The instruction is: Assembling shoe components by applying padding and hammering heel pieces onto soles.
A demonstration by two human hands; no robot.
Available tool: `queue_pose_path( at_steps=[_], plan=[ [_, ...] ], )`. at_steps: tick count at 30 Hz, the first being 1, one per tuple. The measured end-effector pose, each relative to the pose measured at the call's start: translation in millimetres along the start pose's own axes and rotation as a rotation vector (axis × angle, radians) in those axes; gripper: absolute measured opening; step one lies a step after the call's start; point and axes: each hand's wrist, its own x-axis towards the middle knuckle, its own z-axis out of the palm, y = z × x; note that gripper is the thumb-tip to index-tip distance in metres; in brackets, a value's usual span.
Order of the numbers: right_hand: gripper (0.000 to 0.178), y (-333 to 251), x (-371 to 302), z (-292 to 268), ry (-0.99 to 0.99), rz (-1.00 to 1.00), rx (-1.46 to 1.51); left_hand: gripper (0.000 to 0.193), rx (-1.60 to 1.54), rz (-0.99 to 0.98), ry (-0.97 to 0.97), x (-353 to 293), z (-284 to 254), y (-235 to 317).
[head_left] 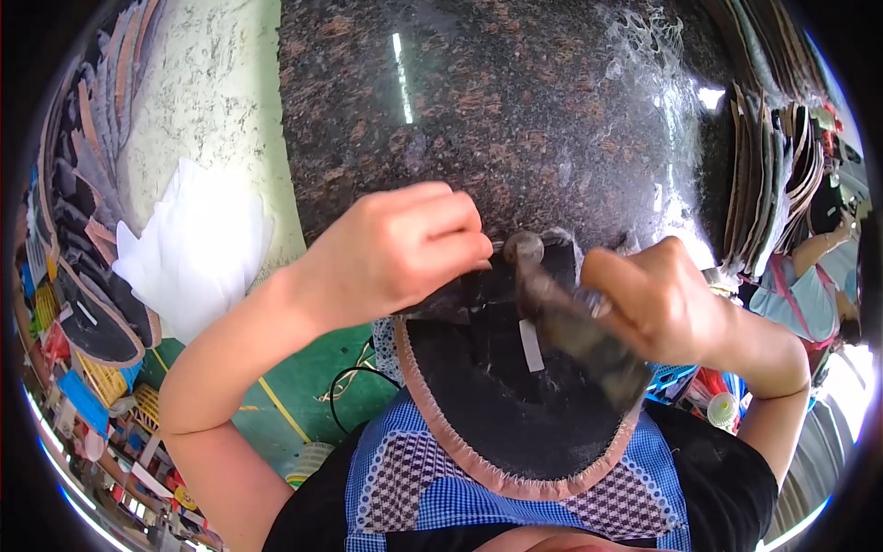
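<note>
A black panel [469, 405] with a rounded, zigzag-stitched pinkish-tan border hangs from the near edge of the dark stone slab [460, 110] over my lap. A small white tag sits on its middle. My left hand [414, 244] is closed, its fingertips pinching the panel's upper part at the slab edge. In my right hand [658, 299] is a hammer [533, 276], its rounded metal head over the panel's upper edge near my left fingertips. Its handle is blurred. Whether the head touches the panel I cannot tell.
White sheets [198, 248] lie on the pale board left of the slab. Stacks of dark panels stand at the far left [101, 313] and right [759, 184]. Whitish residue marks the slab's right side. Another person [796, 299] is at the far right.
</note>
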Motion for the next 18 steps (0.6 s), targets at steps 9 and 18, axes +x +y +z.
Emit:
queue_pose_path(
  at_steps=[9,18],
  plan=[
    [0.023,4.0,7.5,3.0,0.006,-0.004,0.015,0.031,0.108,-0.109,0.198,-16.2,19.7,20.1],
    [0.018,8.1,20.1,3.9,0.127,-0.013,0.116,0.032,0.141,-0.337,0.357,-25.2,32.2,39.0]
  ],
)
